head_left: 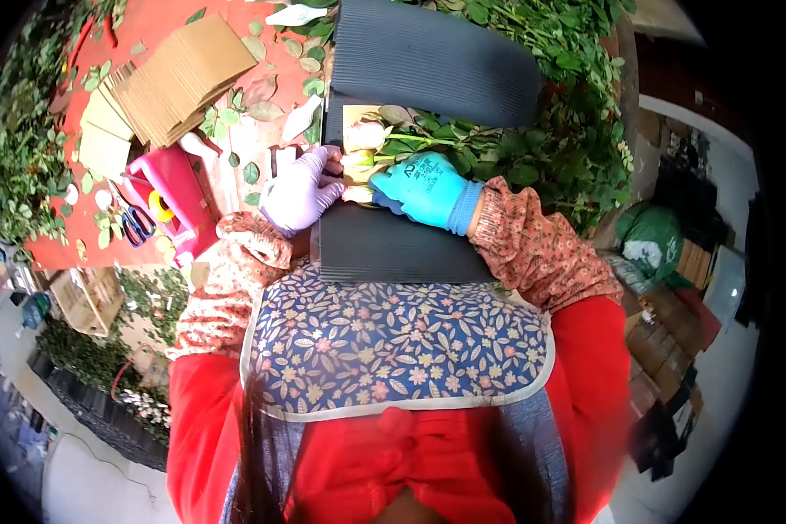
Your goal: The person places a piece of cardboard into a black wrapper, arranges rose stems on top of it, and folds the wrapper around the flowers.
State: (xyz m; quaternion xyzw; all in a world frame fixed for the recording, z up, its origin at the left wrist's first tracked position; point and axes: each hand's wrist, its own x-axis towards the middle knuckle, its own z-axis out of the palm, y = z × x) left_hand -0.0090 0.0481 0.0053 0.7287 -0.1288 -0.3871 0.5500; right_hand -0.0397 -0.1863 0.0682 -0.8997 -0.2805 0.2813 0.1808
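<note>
In the head view, holds pale pink roses [367, 134] just behind the blooms with the curled, blue-gloved fingers of the right hand [424, 188]. Reaches in from the other side with the lavender-gloved left hand [301, 192], with bent fingertips close against the bloom ends and the piece of cardboard [352, 116]. Cannot tell a pinch from a light touch there. Shows roses between the two sets of fingers, lying over the cardboard, with one bloom farther out than the fingers and another near the apron side.

Has a ribbed black mat [393, 253] beneath and around the fingers, on the red counter [162, 22]. Shows leafy stems [568, 87] beyond and to the right of the right fingers. Left of the left fingers, shows a pink holder [162, 201] with yellow tape [160, 206], and blue-handled scissors [137, 225] just beside; farther out, a fanned stack of cardboard [183, 74] among loose leaves [265, 111].
</note>
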